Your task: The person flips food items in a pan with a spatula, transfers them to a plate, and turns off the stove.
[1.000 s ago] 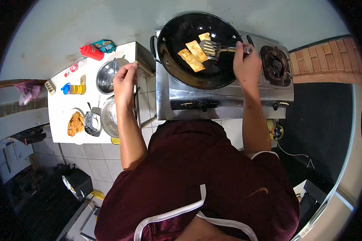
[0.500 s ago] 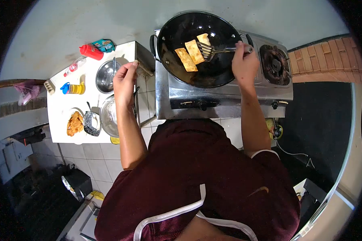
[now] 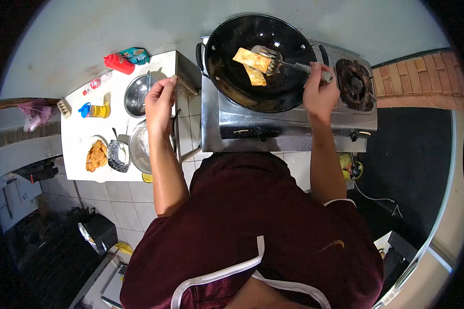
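A black wok sits on the left burner of a steel gas stove. My right hand grips the handle of a slotted metal spatula, whose blade lifts a golden flat piece of food above the wok; another golden piece lies in the oil below it. My left hand hovers over the white side table, fingers pinched together; I cannot tell whether they hold anything. It is nearest a steel bowl and a steel pot.
On the white table stand a red bottle, a yellow-oil bottle with a blue cap, a plate of fried food and a dark dish. The stove's right burner is bare. A brick ledge lies right.
The spatula has slid under one golden piece and raised it, tilting, above the wok. My right hand drew back slightly toward the right. My left hand stayed put.
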A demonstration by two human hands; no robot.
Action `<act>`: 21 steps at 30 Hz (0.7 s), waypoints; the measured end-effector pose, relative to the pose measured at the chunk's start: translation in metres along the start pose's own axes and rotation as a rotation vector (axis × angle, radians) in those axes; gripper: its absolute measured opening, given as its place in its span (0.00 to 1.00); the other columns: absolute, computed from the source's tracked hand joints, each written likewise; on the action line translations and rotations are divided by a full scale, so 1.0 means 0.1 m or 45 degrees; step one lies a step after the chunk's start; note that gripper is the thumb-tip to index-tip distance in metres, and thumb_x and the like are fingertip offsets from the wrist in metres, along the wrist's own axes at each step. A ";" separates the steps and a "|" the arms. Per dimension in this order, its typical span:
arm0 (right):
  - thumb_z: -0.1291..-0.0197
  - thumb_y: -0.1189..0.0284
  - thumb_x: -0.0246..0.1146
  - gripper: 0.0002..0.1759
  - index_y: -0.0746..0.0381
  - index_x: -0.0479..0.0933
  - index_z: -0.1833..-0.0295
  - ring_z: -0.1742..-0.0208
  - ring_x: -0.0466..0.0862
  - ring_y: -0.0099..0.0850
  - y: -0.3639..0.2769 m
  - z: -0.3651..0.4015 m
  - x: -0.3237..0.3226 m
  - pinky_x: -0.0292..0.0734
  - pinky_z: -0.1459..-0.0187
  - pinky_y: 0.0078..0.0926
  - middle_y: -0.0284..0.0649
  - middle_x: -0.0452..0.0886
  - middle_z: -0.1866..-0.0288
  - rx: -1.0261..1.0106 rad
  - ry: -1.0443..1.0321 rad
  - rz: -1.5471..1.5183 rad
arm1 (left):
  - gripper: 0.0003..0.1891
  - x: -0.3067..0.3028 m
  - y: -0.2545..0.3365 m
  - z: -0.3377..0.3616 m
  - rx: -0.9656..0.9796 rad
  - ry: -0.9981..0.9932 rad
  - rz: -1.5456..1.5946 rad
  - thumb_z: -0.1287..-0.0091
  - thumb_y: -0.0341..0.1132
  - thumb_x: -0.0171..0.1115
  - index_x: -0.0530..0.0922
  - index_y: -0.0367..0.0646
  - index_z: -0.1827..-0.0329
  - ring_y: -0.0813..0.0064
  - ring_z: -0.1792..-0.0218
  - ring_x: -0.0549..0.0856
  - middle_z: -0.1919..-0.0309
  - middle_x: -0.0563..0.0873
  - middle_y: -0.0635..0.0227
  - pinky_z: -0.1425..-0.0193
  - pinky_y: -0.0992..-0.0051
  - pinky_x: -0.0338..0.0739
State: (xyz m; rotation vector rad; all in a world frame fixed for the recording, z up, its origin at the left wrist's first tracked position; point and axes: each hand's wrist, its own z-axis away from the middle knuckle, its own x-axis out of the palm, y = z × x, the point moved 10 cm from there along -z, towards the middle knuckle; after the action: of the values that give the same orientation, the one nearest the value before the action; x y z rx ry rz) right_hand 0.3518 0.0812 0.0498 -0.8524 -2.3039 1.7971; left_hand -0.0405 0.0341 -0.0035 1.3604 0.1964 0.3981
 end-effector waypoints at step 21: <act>0.42 0.74 0.60 0.08 0.63 0.78 0.58 0.70 0.83 0.26 -0.15 0.54 -0.02 0.76 0.67 0.22 0.43 0.83 0.67 -0.040 -0.191 0.068 | 0.09 0.12 -0.09 -0.12 -0.027 -0.026 0.025 0.38 0.36 0.63 0.79 0.39 0.65 0.90 0.80 0.63 0.81 0.71 0.83 0.77 0.86 0.54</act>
State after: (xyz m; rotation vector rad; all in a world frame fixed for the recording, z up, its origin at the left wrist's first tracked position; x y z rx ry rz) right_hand 0.3265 0.0312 0.0480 -0.8170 -2.4277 1.9137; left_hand -0.0323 0.0485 -0.0133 1.3458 0.1621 0.4015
